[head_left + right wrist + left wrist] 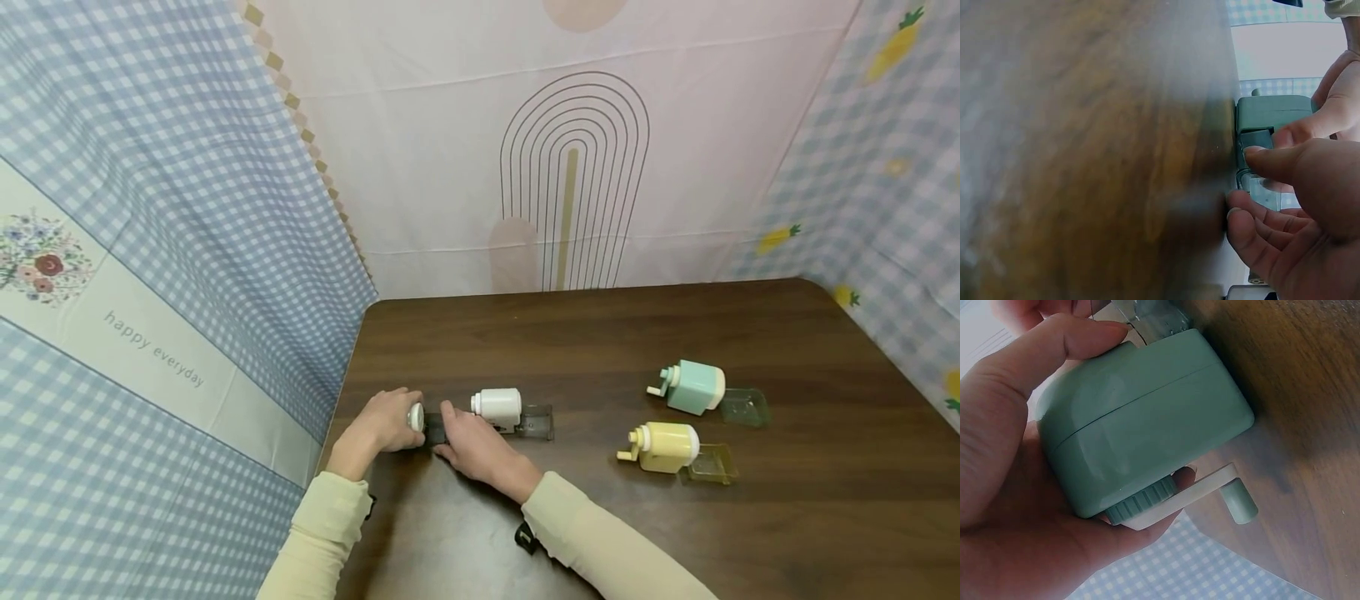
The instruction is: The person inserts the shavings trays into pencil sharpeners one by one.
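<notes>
My left hand point(386, 419) grips a dark green crank pencil sharpener point(1147, 419), thumb along one side and fingers curled around the other. Its pale crank arm and green knob point(1239, 501) stick out past the palm in the left wrist view. From the sharpener extends a see-through grey drawer point(1263, 190), pulled partly out. Thumb and fingers of my right hand point(480, 446) pinch this drawer. Just beyond the right hand lies a white pencil sharpener point(498, 406) with its smoky drawer point(535, 422) open.
Farther right on the brown wooden table point(570, 350) lie a mint pencil sharpener point(693, 387) and a yellow pencil sharpener point(667, 446), both with drawers pulled out. A checked cloth point(187, 208) hangs along the left edge, and a pale printed cloth point(435, 167) hangs behind.
</notes>
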Motion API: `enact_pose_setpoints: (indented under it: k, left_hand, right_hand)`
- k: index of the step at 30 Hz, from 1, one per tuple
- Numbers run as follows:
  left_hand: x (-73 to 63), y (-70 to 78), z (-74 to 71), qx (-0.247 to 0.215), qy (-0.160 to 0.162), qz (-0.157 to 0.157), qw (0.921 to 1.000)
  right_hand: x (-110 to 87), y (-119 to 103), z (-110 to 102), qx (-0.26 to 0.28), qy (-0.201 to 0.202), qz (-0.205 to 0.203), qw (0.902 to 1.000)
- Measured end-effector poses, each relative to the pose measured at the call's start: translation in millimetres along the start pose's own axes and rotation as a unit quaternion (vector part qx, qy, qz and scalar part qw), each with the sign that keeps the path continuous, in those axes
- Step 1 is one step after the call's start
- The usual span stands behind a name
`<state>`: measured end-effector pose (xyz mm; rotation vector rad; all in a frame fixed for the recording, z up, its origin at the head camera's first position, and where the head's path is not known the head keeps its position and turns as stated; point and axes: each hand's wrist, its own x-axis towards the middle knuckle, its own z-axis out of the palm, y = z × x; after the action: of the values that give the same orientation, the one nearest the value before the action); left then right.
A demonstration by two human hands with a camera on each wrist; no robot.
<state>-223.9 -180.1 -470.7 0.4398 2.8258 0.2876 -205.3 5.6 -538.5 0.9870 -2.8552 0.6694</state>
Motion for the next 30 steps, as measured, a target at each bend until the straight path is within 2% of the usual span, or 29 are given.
enact_pose_setpoints:
  k: [18, 30]
  left_hand:
    - [0.3, -2.6, -0.4, -0.009, 0.011, 0.017, 0.9998]
    - [0.8, -3.9, 0.8, -0.018, 0.009, 0.004, 0.9998]
  right_hand:
    - [4.4, -0.2, 6.9, 0.007, 0.004, 0.014, 0.9999]
    - [7.2, -4.6, 8.1, 0.027, -0.003, 0.024, 0.9993]
